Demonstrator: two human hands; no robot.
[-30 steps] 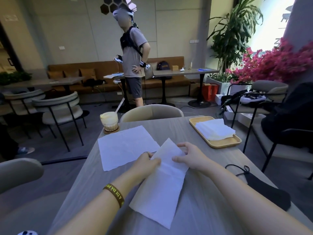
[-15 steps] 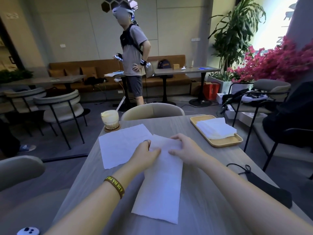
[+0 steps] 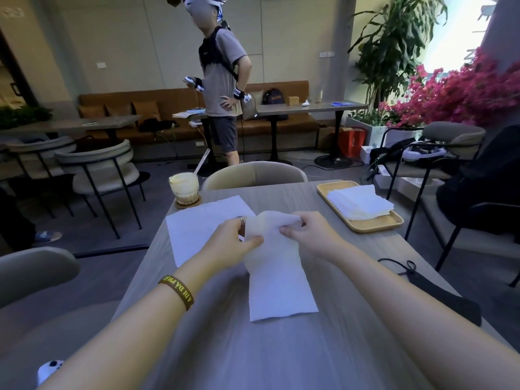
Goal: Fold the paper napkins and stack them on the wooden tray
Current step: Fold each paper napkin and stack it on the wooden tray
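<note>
Fingers of the left hand (image 3: 235, 243) pinch the far left edge of a white paper napkin (image 3: 277, 274), and the right hand (image 3: 306, 235) grips the far right corner of the same sheet, both closed on the paper with the thumbs on the near side. Between the two hands the far end of the napkin is lifted off the grey table (image 3: 281, 356) and curls over toward the person, while its near end lies flat on the tabletop below the wrists. A dark wristband (image 3: 177, 291) with yellow lettering circles the left forearm. Just left of the left hand, partly under it, a second napkin (image 3: 205, 223) lies unfolded and flat. Beyond that one stands a glass of pale drink (image 3: 184, 188) with a straw. Off to the right of the right hand, well apart, the wooden tray (image 3: 363, 225) carries a stack of folded napkins (image 3: 360, 202).
</note>
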